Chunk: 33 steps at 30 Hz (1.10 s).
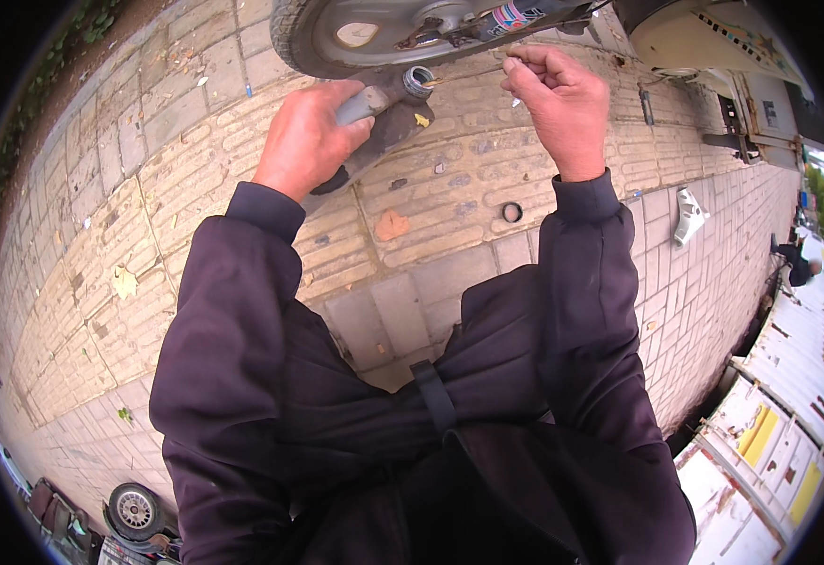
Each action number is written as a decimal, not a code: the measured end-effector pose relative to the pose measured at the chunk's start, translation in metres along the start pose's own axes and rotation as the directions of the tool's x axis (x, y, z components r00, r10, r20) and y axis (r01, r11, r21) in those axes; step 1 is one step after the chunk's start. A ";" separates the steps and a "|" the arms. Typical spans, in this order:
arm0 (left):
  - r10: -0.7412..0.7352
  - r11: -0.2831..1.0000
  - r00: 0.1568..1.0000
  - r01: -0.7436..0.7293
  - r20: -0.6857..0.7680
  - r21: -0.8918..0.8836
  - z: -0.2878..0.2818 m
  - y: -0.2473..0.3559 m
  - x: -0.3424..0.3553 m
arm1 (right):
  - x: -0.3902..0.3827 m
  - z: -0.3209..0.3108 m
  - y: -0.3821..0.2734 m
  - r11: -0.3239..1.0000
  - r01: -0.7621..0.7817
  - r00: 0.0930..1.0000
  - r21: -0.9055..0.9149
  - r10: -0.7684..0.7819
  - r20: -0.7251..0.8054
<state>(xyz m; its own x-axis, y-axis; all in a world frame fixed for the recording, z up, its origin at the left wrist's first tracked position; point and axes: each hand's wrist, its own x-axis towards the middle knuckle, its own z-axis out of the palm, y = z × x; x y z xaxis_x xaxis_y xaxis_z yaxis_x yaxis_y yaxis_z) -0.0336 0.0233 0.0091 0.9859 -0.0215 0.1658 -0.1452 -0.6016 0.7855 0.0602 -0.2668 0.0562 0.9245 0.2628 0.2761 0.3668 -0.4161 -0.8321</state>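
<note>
Grey container held close to the wheel, both hands raised over the paving

Landmark: the wheel (365, 38), with dark tyre and grey centre. All places are taken from it, as the wearer sees them.

Left hand (308, 137): on the near side of the wheel, left of its hub. Fingers curled around a grey cylindrical container (363, 106), held tilted. A round, open-looking mouth (418, 82) points up and right, just beside the tyre; a thin pale-brown sliver shows next to it, ownership unclear.

Right hand (567, 99): near side of the wheel, right of the container, well apart from the left hand. Thumb and forefinger nearly together, narrow. A small white tip (516, 102) shows just below them; whether it is gripped cannot be told.

Paving (449, 202), near side of the wheel: a black ring (512, 212) lies flat; left of it an orange-brown leaf (393, 225). Farther left of the wheel, a pale yellow leaf (124, 282). Well to the wheel's right, a white angular part (689, 217) and, nearer the wheel, a dark rod-like piece (646, 106).
</note>
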 end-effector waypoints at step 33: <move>0.044 0.961 0.974 -0.102 0.222 0.257 0.012 0.028 -0.001 | -0.020 0.076 0.064 0.936 -0.093 0.970 -0.339 0.162 0.183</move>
<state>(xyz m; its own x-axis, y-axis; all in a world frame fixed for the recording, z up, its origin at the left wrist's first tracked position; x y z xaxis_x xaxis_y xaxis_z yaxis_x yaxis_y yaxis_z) -0.0372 -0.0029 0.0239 0.9723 -0.2249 0.0635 -0.2189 -0.7815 0.5843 0.0573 -0.2328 -0.0388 0.9368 0.3469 0.0444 0.2929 -0.7090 -0.6415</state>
